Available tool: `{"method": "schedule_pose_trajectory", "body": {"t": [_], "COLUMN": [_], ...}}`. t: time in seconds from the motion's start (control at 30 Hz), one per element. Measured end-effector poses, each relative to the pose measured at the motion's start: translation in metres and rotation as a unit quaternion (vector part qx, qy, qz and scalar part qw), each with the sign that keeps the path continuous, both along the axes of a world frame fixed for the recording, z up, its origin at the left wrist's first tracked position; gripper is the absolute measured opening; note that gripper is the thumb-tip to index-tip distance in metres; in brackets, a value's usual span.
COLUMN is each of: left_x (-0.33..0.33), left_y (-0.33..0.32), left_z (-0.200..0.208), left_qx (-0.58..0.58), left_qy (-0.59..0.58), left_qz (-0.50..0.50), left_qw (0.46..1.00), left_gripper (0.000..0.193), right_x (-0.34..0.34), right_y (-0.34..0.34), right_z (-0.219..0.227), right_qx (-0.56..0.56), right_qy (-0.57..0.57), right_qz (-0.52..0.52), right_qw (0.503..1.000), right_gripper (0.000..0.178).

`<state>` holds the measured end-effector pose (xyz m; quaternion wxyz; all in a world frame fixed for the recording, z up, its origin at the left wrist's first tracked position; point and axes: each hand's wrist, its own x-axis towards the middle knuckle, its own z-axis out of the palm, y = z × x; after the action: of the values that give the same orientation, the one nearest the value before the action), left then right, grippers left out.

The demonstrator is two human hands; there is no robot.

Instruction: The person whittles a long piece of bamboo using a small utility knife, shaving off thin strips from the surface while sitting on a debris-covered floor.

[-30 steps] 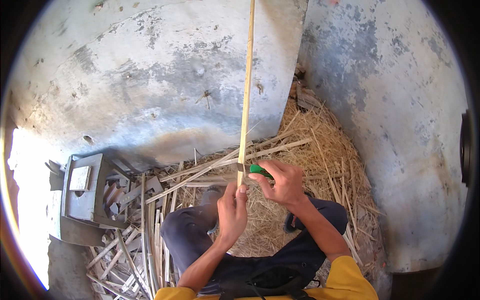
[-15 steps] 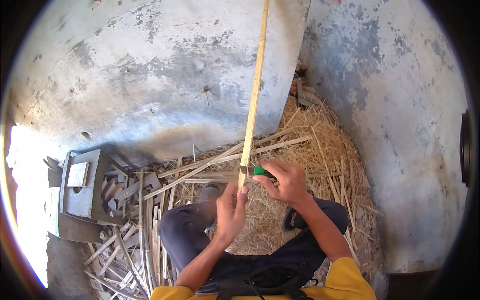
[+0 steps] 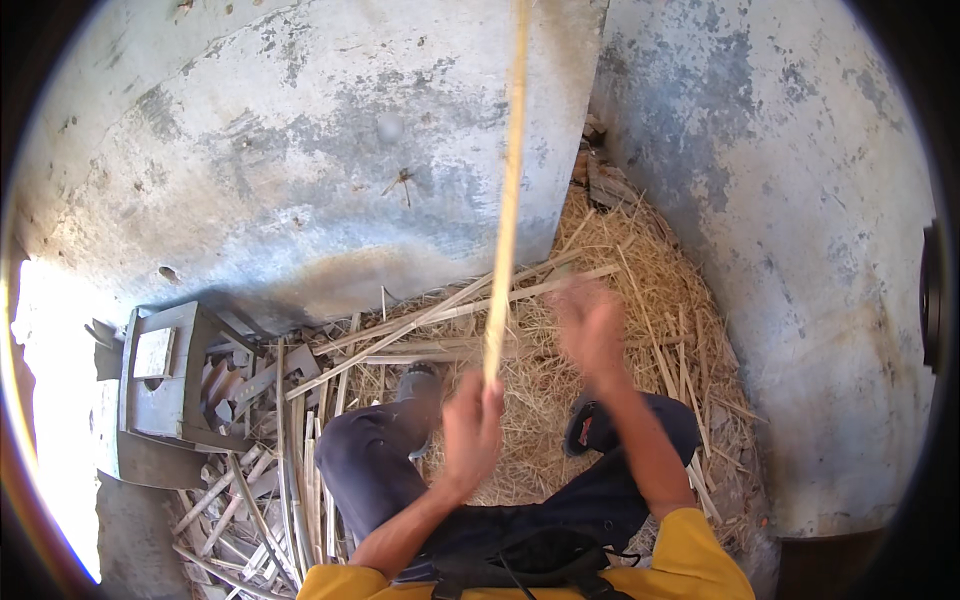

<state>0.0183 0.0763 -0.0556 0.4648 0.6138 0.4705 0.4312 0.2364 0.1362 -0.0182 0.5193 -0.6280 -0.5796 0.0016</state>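
Facing a peeling wall (image 3: 300,170), long pale strip (image 3: 510,190) gripped in the left hand (image 3: 472,425).

Second wall (image 3: 770,200) stands on the right, with loose straw (image 3: 650,290) heaped along its foot, so there's open space above the straw between it and the strip. Off left is a boxy grey wooden thing (image 3: 165,400); broken scraps (image 3: 230,385) show at its open side, can't tell if inside or behind. Strip runs from the left fingers, closed round its lower end, up past the top of view. Right forearm angles up and inward, right hand (image 3: 590,325) raised apart from the strip, too blurred to tell its fingers' state.
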Motion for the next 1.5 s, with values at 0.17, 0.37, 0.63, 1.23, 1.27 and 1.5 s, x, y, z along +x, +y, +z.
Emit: {"method": "schedule_pose_trajectory", "body": {"t": [0.17,0.37,0.63,1.23,1.27,1.5], "left_x": [-0.005,-0.008,-0.012,-0.001,0.0,0.001], "left_y": [-0.016,0.014,0.013,0.002,0.002,-0.005], "left_z": [0.003,-0.011,-0.005,-0.018,-0.018,-0.014], "left_qx": [-0.028,0.002,-0.151,-0.079,-0.075,-0.086], "left_qy": [0.096,-0.058,-0.245,-0.075,-0.067,-0.058], "left_qz": [-0.082,0.0,-0.054,-0.065,-0.062,-0.065], "left_qw": [0.992,0.998,0.956,0.992,0.993,0.992], "left_gripper": [0.028,0.028,0.024,0.029,0.03,0.027], "right_x": [0.109,0.043,0.002,0.001,-0.001,0.011], "right_y": [0.004,-0.015,-0.036,-0.027,-0.025,-0.009], "right_z": [0.055,0.003,-0.007,0.001,-0.002,-0.005], "right_qx": [0.037,-0.049,-0.027,0.009,0.017,-0.015], "right_qy": [0.019,0.036,-0.095,-0.098,-0.08,-0.019], "right_qz": [-0.173,0.046,0.227,0.209,0.195,0.129], "right_qw": [0.984,0.997,0.969,0.973,0.977,0.991], "right_gripper": [0.051,0.047,0.03,0.029,0.029,0.039]}}
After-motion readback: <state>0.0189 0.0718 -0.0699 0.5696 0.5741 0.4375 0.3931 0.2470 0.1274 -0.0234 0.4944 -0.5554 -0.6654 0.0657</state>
